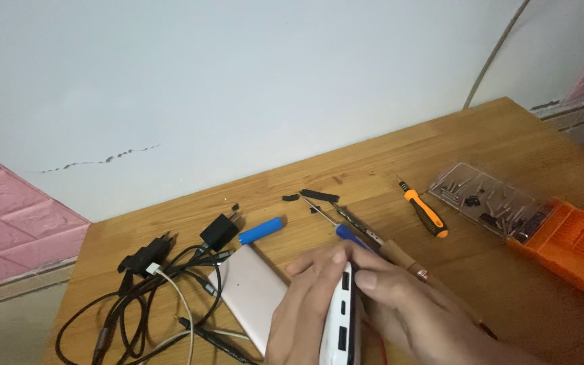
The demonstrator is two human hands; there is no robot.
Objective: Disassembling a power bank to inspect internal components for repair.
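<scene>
Nearest the camera, both hands clasped a white power bank (341, 318) stood on its long edge on the wooden table (495, 142), its port face turned up. The left hand (305, 297) wrapped its left side with fingers curled over the top end; the right hand (400, 304) pressed the other side, thumb laid along the casing. Both grips were closed tight on the shell. A blue-handled tool (351, 236) lay just beyond the bank's top end, touching the fingertips; whether either hand gripped it I could not tell.

By my judgement the step in hand was working the casing apart at its seam, and the next move would call for a steady squeeze while a thin tip found the gap.

Just left of the bank lay a pink power bank (251, 290), flat, with a tangle of cables (150, 297) beyond it. Farther back sat a blue cylindrical cell (261, 230) and a black plug adapter (219, 232). Well right of the bank rested an orange-handled screwdriver (424, 211) and a clear bit case (488, 201).
</scene>
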